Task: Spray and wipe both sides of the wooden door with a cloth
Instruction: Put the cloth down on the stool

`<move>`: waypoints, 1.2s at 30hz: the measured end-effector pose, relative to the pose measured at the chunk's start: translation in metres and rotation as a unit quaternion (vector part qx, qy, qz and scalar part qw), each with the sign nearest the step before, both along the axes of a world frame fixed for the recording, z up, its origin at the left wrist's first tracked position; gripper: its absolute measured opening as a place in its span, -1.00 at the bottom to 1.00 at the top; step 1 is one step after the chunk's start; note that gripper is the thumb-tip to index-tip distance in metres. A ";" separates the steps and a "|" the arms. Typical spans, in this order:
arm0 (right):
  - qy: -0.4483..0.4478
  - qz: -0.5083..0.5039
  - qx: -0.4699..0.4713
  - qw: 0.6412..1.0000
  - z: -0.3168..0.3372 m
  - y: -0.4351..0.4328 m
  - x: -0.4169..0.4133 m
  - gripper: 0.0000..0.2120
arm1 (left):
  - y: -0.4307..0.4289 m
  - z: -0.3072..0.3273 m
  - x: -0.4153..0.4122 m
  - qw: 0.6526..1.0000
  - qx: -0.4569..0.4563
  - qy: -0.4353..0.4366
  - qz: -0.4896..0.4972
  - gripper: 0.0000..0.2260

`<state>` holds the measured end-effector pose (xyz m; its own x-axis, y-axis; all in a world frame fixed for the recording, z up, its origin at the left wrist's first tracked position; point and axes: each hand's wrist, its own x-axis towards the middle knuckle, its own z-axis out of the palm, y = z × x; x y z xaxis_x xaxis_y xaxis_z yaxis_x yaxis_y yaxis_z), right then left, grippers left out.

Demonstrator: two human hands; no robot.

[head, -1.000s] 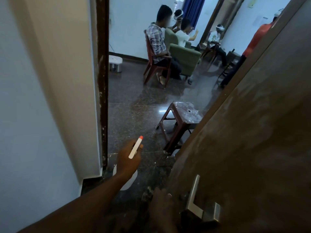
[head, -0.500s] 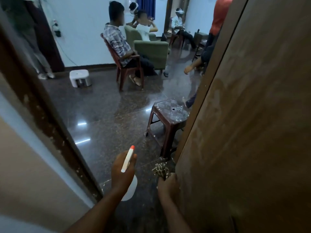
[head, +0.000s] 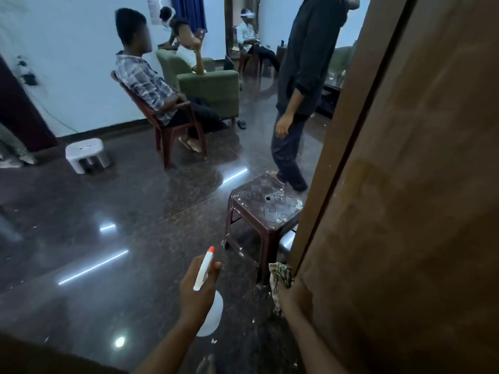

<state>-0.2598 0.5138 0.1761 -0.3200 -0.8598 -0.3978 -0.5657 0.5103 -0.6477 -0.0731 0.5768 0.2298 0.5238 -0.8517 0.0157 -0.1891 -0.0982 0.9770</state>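
1. The tall brown wooden door (head: 405, 198) fills the right side of the view, standing open with its narrow edge facing the room. Its face shows pale, dull patches. I judge it stiff and heavy but free on its hinges, so it is best steered by that free edge; the patchy surface will likely take firm pressure without harm.
2. The right hand (head: 297, 295) grips the door's edge low down, fingers wrapped round it, with a checked, crumpled cloth (head: 279, 279) bunched between hand and wood. The cloth is soft and limp, so it should be held in a wad under the palm when wiping.
3. The left hand (head: 197, 290) is closed round the neck of a translucent white plastic spray bottle with a white trigger head and orange nozzle (head: 206, 279), held out over the floor, apart from the door. It looks light; I cannot tell how full it is.
4. Just beyond the door edge stands a dark red plastic stool (head: 266, 209) on the polished dark stone floor (head: 121, 225); it may block the door's swing.
5. A standing person (head: 302, 90) is near the stool, and others sit farther off.
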 end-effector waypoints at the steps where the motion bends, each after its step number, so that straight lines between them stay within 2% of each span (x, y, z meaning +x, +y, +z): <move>1: -0.004 -0.010 -0.003 1.000 -0.003 -0.017 0.005 -0.71 | -0.019 -0.003 0.006 1.000 0.000 0.001 -0.012 -0.97; 8: -0.007 -0.076 0.020 0.997 -0.017 -0.126 0.038 -0.83 | -0.159 -0.022 0.054 0.996 0.000 0.036 -0.085 -0.81; 12: -0.034 -0.100 0.025 0.994 -0.021 -0.181 0.053 -0.89 | -0.237 -0.030 0.074 0.992 0.002 0.025 -0.126 -0.80; 20: -0.040 -0.124 0.060 0.990 -0.057 -0.281 0.063 -0.84 | -0.383 -0.053 0.087 0.984 0.024 0.022 -0.175 -0.80; 26: -0.059 -0.143 0.094 0.984 -0.099 -0.369 0.066 -0.58 | -0.497 -0.082 0.076 0.979 0.037 0.013 -0.201 -0.80; 30: -0.061 -0.147 0.092 0.983 -0.119 -0.412 0.070 -0.57 | -0.562 -0.104 0.067 0.975 0.054 0.003 -0.214 -0.86; 36: -0.033 -0.178 0.098 0.978 -0.161 -0.475 0.072 -0.55 | -0.638 -0.148 0.057 0.970 0.045 -0.008 -0.239 -0.76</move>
